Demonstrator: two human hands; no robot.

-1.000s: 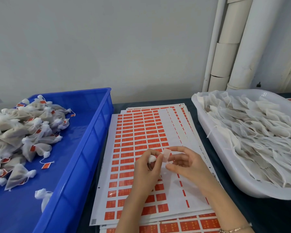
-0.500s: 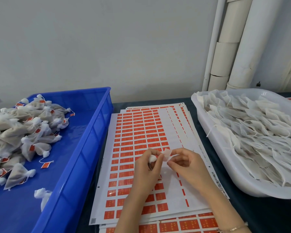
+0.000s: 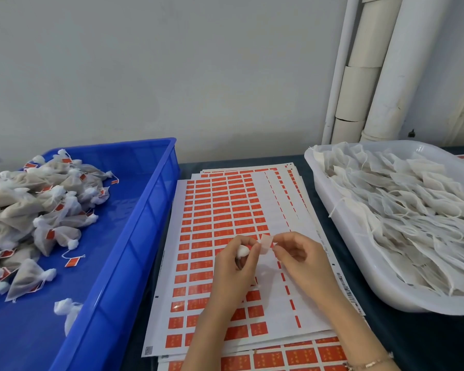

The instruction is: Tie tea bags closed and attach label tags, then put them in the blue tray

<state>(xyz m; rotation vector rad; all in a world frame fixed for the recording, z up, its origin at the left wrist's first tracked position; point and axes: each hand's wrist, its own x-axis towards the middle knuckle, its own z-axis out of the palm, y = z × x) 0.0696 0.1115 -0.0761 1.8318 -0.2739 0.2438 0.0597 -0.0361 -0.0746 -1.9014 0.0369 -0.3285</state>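
Left hand [image 3: 236, 266]: fingers curled round a small white mesh tea bag [image 3: 243, 250]. Only its bunched top shows above the thumb; the body is hidden in the palm.

Right hand [image 3: 302, 261]: thumb and forefinger clamped on a pale peeled label tag [image 3: 265, 243], held against the bag's top. Presumably this is to fold it over the string, which I cannot make out.

Both hands hover over the stack of white sheets of orange-red stickers [image 3: 220, 210], kept central for peeling.

Blue plastic tray [image 3: 145, 226], left: holds tagged bags [image 3: 19, 210], within left reach. The held bag is not yet there.

White plastic tub [image 3: 375, 269], right: untied flat bags [image 3: 413, 210].
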